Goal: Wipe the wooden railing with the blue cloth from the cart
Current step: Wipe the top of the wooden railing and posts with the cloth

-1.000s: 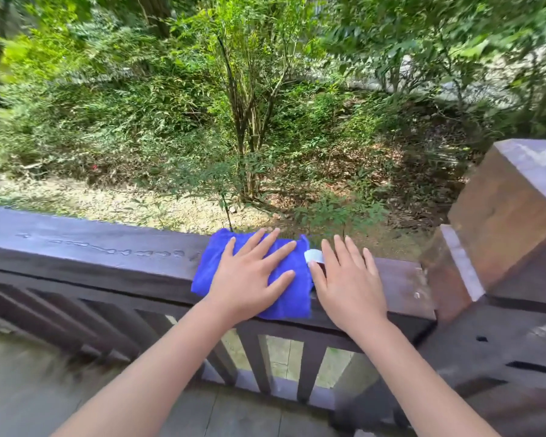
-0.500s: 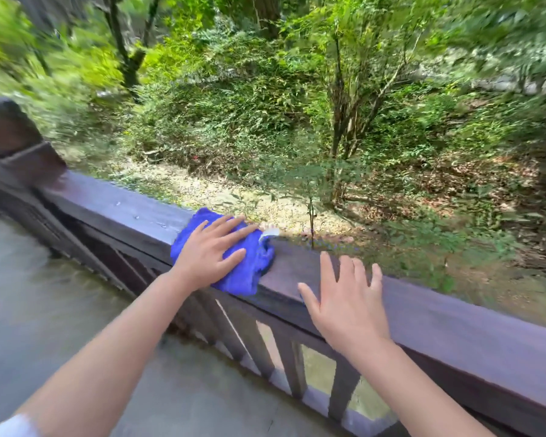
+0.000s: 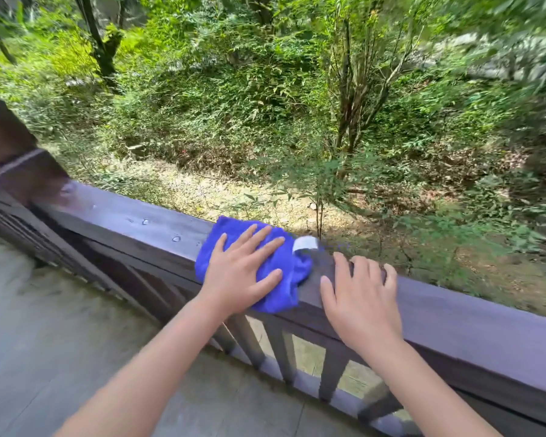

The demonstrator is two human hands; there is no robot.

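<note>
A dark wooden railing (image 3: 133, 228) runs from the left post down to the lower right. The blue cloth (image 3: 292, 268) lies bunched on its top rail, a white tag sticking up at its far right corner. My left hand (image 3: 243, 272) presses flat on the cloth, fingers spread. My right hand (image 3: 360, 294) rests on the bare rail just right of the cloth, fingers curled over the far edge. Water drops sit on the rail left of the cloth.
A thick wooden post (image 3: 10, 146) ends the railing at the left. Vertical balusters (image 3: 281, 351) stand under the rail. A grey paved floor (image 3: 44, 342) lies on my side. Beyond the rail are bushes and a thin sapling (image 3: 319, 212).
The view swung left along the railing. My left hand slid the cloth leftward over the rail, and my right hand followed, now close beside the cloth.
</note>
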